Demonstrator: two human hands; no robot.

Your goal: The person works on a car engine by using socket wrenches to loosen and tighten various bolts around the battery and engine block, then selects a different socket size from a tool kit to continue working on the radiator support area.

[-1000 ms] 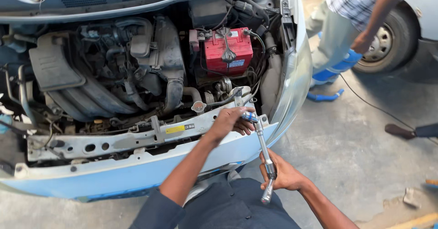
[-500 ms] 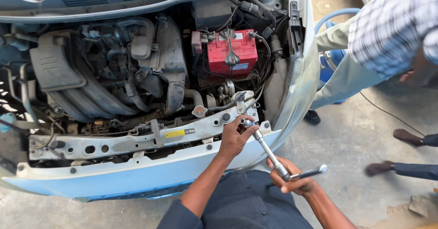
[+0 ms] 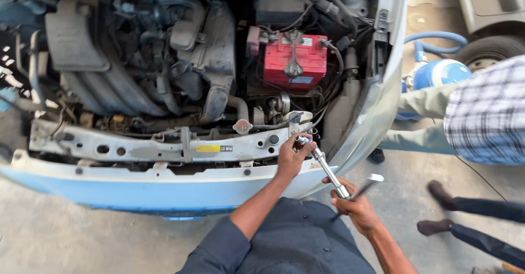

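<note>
Now my right hand (image 3: 355,205) has swung the ratchet handle (image 3: 367,184) outward, fingers closed round its joint, so the turn advances. Just ahead, my left hand (image 3: 292,156) curls around the extension bar (image 3: 325,165) at the radiator support (image 3: 164,149).

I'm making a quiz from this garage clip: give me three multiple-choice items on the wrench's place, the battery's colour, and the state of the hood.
1. Where is the working end of the socket wrench?
A. on the radiator support beam
B. on the battery
C. on the floor

2. What colour is the battery?
A. black
B. red
C. yellow

3. How is the hood?
A. shut
B. raised
C. lying on the ground

Answers: 1 A, the left hand steadies the socket end against the beam while the right hand grips the handle. 2 B, its casing is red. 3 B, the whole engine bay lies exposed.
</note>
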